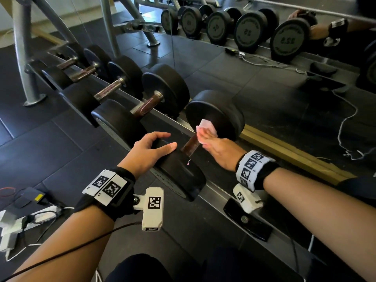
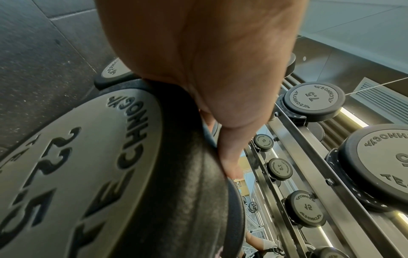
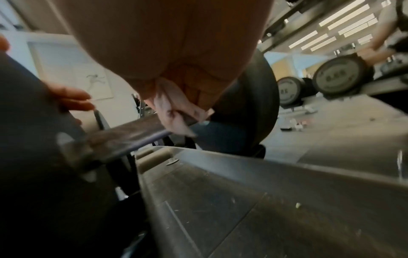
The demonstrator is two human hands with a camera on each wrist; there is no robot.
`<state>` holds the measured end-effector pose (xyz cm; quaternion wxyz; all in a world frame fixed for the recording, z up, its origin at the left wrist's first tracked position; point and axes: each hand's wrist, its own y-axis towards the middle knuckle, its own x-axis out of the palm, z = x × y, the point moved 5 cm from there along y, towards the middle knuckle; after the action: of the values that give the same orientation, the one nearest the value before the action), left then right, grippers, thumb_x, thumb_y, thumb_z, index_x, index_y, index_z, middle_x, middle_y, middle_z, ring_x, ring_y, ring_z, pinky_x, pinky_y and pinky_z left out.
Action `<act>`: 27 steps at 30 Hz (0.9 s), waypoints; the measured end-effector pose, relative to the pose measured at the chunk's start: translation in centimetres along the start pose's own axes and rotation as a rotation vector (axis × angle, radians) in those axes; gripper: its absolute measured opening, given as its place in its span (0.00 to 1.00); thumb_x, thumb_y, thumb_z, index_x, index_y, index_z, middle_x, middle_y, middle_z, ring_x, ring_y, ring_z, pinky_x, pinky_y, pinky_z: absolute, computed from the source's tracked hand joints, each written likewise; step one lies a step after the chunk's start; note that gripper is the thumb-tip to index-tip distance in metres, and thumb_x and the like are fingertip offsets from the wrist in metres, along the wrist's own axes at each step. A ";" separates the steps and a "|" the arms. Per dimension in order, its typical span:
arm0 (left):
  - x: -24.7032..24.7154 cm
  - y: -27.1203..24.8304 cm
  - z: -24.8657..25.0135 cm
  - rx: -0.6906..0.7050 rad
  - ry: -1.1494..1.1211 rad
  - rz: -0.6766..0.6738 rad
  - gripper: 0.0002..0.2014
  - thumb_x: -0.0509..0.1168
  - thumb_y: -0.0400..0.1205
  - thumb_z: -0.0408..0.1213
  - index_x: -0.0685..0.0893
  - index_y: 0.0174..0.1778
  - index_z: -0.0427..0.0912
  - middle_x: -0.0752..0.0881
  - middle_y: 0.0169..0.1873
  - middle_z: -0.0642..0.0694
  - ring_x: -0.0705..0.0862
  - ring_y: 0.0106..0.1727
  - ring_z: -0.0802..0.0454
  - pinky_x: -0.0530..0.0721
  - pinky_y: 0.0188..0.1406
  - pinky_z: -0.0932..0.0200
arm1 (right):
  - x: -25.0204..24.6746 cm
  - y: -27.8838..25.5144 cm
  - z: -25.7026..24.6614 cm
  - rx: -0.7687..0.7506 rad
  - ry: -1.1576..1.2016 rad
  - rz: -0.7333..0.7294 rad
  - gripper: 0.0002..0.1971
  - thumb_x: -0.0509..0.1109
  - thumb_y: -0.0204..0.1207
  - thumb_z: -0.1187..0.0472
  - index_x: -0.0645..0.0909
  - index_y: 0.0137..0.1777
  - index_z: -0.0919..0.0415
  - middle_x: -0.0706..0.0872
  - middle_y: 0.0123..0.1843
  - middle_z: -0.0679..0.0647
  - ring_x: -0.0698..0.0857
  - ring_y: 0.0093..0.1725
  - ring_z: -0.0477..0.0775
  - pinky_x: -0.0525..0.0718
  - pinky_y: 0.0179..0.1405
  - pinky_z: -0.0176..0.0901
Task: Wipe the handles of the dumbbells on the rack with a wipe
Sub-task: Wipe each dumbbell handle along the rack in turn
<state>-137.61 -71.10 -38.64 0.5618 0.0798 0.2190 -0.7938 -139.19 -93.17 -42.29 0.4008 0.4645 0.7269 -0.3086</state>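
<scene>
Wipe (image 1: pixel 206 130), pale pink and crumpled, sits on the far end of the nearest dumbbell's handle (image 1: pixel 190 144), right up against the far weight head (image 1: pixel 217 112). That dumbbell (image 1: pixel 183 171) lies across the rack (image 1: pixel 215 192), closest in a row of black dumbbells running off to the left. Right hand (image 1: pixel 220 152) has its fingers (image 3: pixel 194 82) curled over the handle from above, clamped on the wipe and pressing it to the bar; the right wrist view shows the cloth bunched under them and hanging below the handle. Left hand (image 1: pixel 147 152) rests on top of the near weight head, fingers (image 2: pixel 229 157) spread apart and laid over its rim, gripping nothing. That near head is stamped 22.5 in the left wrist view. Beyond the rack, a mirror (image 1: pixel 305 47) reflects the row of dumbbells. Cables and a power strip (image 1: pixel 30 217) lie on the black floor at lower left.
</scene>
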 end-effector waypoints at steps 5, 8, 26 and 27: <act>0.0 0.1 -0.2 0.000 -0.001 0.002 0.24 0.73 0.75 0.53 0.80 0.68 0.60 0.79 0.66 0.48 0.83 0.62 0.49 0.82 0.55 0.58 | 1.4 -1.6 -1.6 0.158 0.275 -0.081 0.31 0.52 0.84 0.34 0.77 0.76 0.53 0.83 0.71 0.62 0.82 0.70 0.56 0.75 0.75 0.53; 0.0 0.2 -0.2 0.006 0.006 0.003 0.22 0.73 0.76 0.53 0.81 0.66 0.61 0.79 0.65 0.49 0.83 0.62 0.50 0.82 0.53 0.60 | 0.3 -2.2 -1.4 0.175 0.273 -0.021 0.27 0.47 0.84 0.33 0.80 0.67 0.44 0.89 0.53 0.57 0.88 0.53 0.51 0.83 0.63 0.51; 0.0 -0.1 0.2 0.001 0.022 -0.008 0.23 0.72 0.78 0.52 0.80 0.70 0.57 0.78 0.67 0.49 0.82 0.64 0.49 0.82 0.66 0.50 | 4.2 -2.8 2.1 0.768 0.832 0.569 0.09 0.64 0.83 0.62 0.79 0.61 0.60 0.81 0.58 0.57 0.81 0.59 0.60 0.86 0.53 0.55; 0.0 -0.2 0.2 -0.001 0.022 -0.010 0.23 0.71 0.78 0.52 0.79 0.70 0.57 0.78 0.67 0.49 0.82 0.64 0.49 0.82 0.66 0.49 | 4.5 -2.6 2.3 0.795 0.912 0.589 0.10 0.64 0.83 0.62 0.78 0.62 0.60 0.80 0.60 0.58 0.81 0.62 0.62 0.87 0.57 0.59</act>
<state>-137.74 -71.18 -38.41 0.5554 0.0869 0.2260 -0.7956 -142.05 -94.14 -47.08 -0.0803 0.8394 0.4975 -0.2034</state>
